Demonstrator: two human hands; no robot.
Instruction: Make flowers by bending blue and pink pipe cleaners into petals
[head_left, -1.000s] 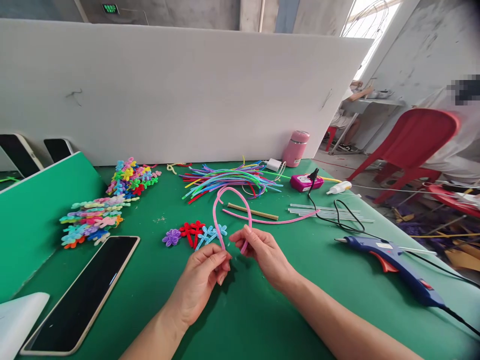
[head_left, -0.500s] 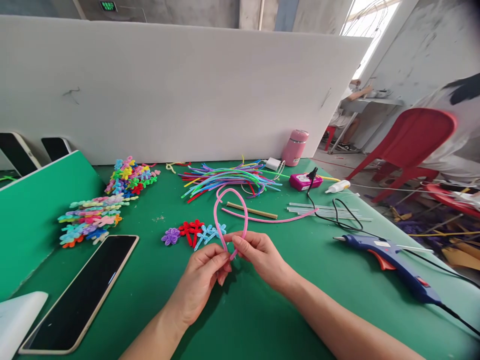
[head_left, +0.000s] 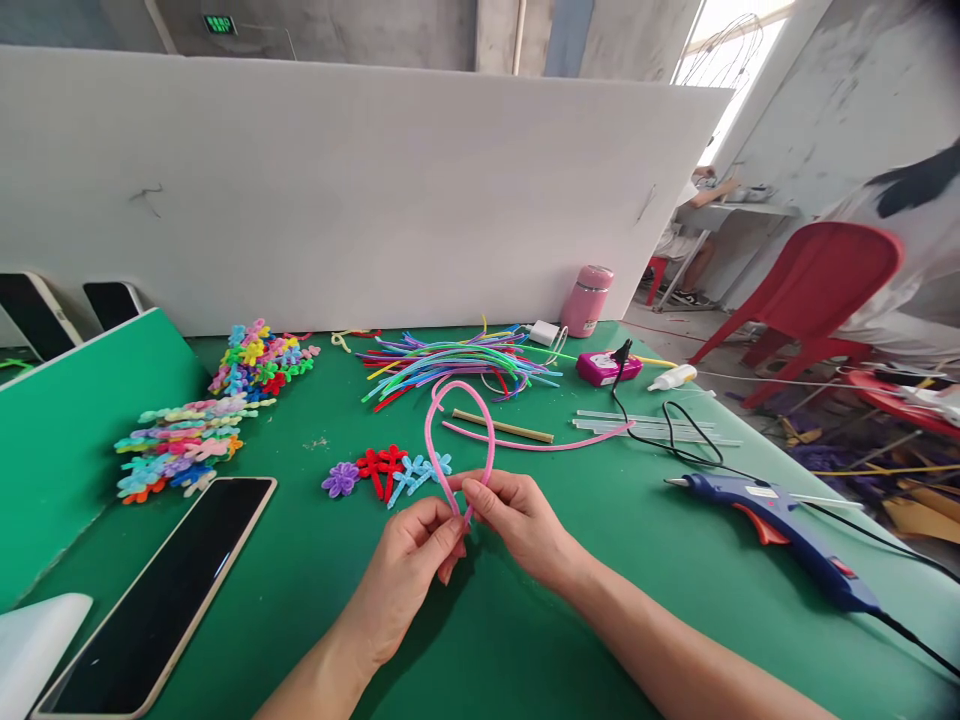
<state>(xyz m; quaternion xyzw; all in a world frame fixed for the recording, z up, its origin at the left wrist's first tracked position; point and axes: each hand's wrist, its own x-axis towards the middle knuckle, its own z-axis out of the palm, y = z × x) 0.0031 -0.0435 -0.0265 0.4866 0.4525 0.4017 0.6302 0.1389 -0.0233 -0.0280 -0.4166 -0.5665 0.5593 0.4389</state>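
A pink pipe cleaner (head_left: 491, 425) is bent into an upright loop above the green table. Its lower ends meet between my two hands. My left hand (head_left: 420, 555) pinches it at the bottom, thumb on top. My right hand (head_left: 514, 515) grips the loop's lower right side between thumb and fingers, close beside the left fingertips. Behind the hands lie a purple flower (head_left: 341, 479), red flower pieces (head_left: 382, 465) and light blue flower pieces (head_left: 409, 476). Another pink pipe cleaner (head_left: 540, 446) curves across the table beyond the loop.
Many coloured pipe cleaners (head_left: 457, 362) lie at the back, near a pink bottle (head_left: 587, 300). A blue glue gun (head_left: 780, 520) and its cable are at right, beside clear sticks (head_left: 652, 428). Finished flower pieces (head_left: 184, 440) and a phone (head_left: 161, 600) are at left.
The camera view has shifted slightly. The loop is a little narrower at its base, and both hands keep their hold on it.
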